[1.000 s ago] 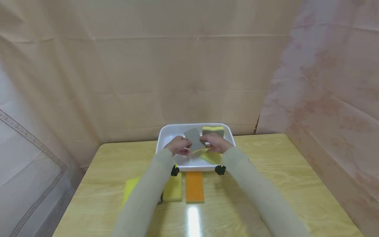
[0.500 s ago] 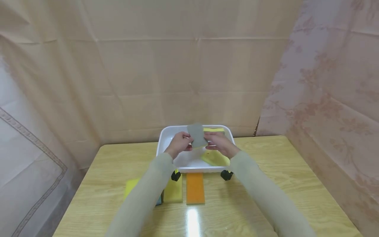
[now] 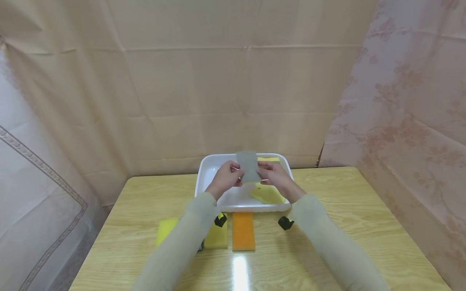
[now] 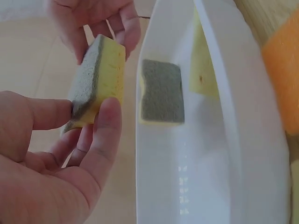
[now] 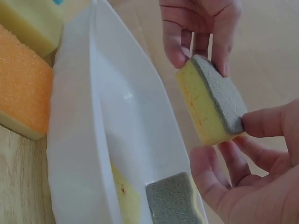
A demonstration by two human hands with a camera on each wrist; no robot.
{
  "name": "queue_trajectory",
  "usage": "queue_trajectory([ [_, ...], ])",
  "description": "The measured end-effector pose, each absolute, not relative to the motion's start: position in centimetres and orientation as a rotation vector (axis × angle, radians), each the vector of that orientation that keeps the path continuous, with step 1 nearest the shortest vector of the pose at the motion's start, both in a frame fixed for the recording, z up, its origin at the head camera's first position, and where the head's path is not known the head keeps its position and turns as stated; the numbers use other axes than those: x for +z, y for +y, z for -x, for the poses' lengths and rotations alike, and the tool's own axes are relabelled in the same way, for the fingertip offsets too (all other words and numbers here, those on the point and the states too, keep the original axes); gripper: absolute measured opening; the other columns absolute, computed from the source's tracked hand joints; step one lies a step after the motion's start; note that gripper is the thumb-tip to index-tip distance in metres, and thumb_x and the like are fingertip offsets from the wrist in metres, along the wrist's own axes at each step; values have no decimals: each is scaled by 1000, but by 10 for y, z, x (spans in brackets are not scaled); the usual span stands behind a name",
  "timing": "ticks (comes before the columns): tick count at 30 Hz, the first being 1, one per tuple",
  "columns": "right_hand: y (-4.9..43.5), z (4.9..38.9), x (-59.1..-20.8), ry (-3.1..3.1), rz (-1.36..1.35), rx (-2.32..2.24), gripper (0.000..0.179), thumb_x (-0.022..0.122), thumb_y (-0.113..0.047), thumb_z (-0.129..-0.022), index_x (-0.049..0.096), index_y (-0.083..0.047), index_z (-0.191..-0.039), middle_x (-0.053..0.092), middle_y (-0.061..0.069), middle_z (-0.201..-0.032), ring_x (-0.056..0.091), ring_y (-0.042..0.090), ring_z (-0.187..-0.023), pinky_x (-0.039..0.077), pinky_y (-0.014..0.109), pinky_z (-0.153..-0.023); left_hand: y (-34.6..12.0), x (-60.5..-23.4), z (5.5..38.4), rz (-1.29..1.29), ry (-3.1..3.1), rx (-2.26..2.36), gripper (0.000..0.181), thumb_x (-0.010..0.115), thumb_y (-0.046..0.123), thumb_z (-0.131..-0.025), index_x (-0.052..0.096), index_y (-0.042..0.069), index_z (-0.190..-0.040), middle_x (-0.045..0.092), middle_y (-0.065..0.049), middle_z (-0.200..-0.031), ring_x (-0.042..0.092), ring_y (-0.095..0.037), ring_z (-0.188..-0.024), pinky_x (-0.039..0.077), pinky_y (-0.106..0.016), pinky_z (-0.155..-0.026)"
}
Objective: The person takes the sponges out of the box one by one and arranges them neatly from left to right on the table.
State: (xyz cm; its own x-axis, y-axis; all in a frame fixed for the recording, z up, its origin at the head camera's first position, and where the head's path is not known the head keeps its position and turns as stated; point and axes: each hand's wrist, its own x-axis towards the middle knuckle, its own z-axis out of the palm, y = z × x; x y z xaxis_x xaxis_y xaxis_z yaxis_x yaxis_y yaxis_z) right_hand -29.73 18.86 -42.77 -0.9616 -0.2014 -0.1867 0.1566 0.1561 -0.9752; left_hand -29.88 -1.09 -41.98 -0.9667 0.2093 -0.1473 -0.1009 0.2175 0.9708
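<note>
Your left hand and right hand hold a yellow foam sponge with a grey scouring face, each grip pinching one side, clear of the glossy white rectangular tray. Another grey-and-yellow sponge lies inside the tray; an orange-faced rectangular sponge rests before it on the wood-grain desk.

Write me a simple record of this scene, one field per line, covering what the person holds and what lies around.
Held item: gray-and-yellow sponge, raised off the table
Left hand: fingers grip one side of it
Right hand: fingers grip the opposite side
Container: white tray
In tray: second gray-and-yellow sponge, gray face up; yellow-topped sponge
In front of tray: orange sponge; yellow block to its left
Unclear: small blue thing by the left sleeve
</note>
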Motion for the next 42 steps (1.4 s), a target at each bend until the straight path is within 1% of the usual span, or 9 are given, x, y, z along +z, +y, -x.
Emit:
queue_trajectory([
  [2,189,295,-428,2192,54,-1874,48,52,-11,-105,43,4,-150,54,27,-142,63,27,-108,53,45,-97,-10,-420,295,-104,2208,1847,25,62,9,-101,52,-6,-118,58,-13,-96,62,-20,-70,61,-30,-69],
  [7,191,291,-429,2221,43,-1861,47,52,-14,-105,46,0,-149,57,23,-140,62,22,-100,53,31,-80,-10,-424,288,-100,2146,1889,26,61,10,-102,50,-6,-120,59,-14,-99,61,-20,-75,62,-32,-72],
  [10,191,288,-431,2206,32,-1862,47,53,-14,-105,46,1,-149,57,23,-138,62,20,-97,53,28,-77,-11,-429,286,-99,2130,1903,27,61,11,-102,51,-5,-121,60,-15,-101,62,-20,-76,62,-34,-74],
  [17,188,279,-437,2210,23,-1838,48,53,-12,-104,44,7,-147,59,26,-131,62,21,-97,55,28,-77,-18,-441,278,-106,2088,1951,34,65,14,-100,50,-6,-123,58,-13,-100,63,-20,-76,62,-38,-75],
  [25,187,267,-444,2237,35,-1826,46,54,-13,-104,47,7,-144,64,23,-122,63,20,-93,55,30,-78,-21,-454,264,-107,1985,2055,35,67,15,-99,51,-5,-122,57,-9,-95,62,-17,-70,62,-34,-71],
  [32,195,251,-453,2217,102,-1841,44,52,-14,-104,49,6,-144,65,18,-115,62,19,-90,56,40,-86,-18,-462,252,-124,1897,2138,33,71,18,-97,51,0,-117,54,-6,-93,59,-16,-69,61,-29,-66],
  [37,200,245,-452,2248,147,-1825,44,52,-15,-105,49,6,-144,65,18,-114,61,20,-92,56,36,-82,-14,-463,248,-141,1885,2140,33,72,20,-97,52,2,-116,54,-5,-93,58,-16,-69,59,-27,-64],
  [38,201,244,-452,2253,140,-1822,44,53,-16,-105,49,6,-143,65,18,-114,61,20,-92,55,34,-80,-14,-463,248,-136,1888,2133,34,72,20,-96,52,2,-116,54,-4,-93,58,-16,-68,58,-26,-63],
  [42,205,237,-453,2248,102,-1800,46,54,-21,-106,49,6,-143,63,17,-115,59,20,-89,54,32,-77,-10,-468,243,-124,1918,2090,33,72,24,-96,52,5,-114,55,-2,-90,56,-16,-66,52,-24,-59],
])
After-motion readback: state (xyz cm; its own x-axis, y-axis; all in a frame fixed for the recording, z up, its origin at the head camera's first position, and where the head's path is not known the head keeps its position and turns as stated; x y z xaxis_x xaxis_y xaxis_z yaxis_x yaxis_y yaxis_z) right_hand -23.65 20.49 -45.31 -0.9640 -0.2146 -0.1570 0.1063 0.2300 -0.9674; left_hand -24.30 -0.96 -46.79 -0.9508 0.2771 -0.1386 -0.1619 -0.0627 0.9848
